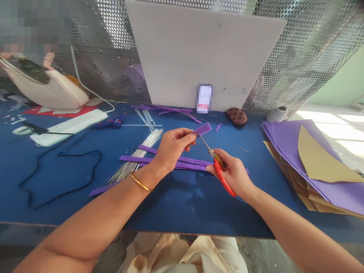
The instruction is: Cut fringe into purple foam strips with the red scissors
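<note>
My left hand (176, 146) pinches a short purple strip (204, 129) whose edge has a row of fine cuts. In my right hand (231, 168) are scissors with red handles (223, 182), their blades pointing up and left to the strip beside my left fingertips. Whether the blades are apart is too small to tell. Beneath both hands, long purple strips (129, 158) lie across a bundle of thin silvery wires (122, 172) on the blue table (176, 204). A small purple scrap (218, 127) rests behind the scissors.
At the back, a phone (204, 98) leans on a white board (204, 53), near a checkered brown case (237, 116). Purple and brown sheets (290, 140) are stacked right. A white power strip (68, 127), glue gun (109, 123) and black cord (79, 154) lie left.
</note>
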Tool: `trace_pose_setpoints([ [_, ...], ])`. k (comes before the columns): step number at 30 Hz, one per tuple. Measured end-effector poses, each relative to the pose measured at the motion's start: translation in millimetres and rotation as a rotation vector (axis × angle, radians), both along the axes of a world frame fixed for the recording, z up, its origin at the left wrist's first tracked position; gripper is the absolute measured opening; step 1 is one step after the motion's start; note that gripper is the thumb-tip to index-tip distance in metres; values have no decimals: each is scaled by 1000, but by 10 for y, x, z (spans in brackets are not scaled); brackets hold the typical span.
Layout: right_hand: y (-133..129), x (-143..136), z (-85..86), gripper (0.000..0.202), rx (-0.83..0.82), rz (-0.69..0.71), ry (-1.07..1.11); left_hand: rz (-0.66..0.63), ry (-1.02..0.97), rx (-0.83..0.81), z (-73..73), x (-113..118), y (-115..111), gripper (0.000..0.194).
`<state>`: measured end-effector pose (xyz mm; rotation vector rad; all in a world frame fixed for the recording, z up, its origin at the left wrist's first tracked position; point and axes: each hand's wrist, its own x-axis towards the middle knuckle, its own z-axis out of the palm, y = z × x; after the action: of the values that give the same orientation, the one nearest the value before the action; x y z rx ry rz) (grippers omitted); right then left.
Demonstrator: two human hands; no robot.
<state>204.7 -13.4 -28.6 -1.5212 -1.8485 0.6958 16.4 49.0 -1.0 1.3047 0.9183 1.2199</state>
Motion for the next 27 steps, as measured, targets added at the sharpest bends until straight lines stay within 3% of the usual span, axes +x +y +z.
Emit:
trace_pose_setpoints([
  [27,-12,15,11,32,-24,25,52,-31,-23,-19,-1,-25,1,14],
])
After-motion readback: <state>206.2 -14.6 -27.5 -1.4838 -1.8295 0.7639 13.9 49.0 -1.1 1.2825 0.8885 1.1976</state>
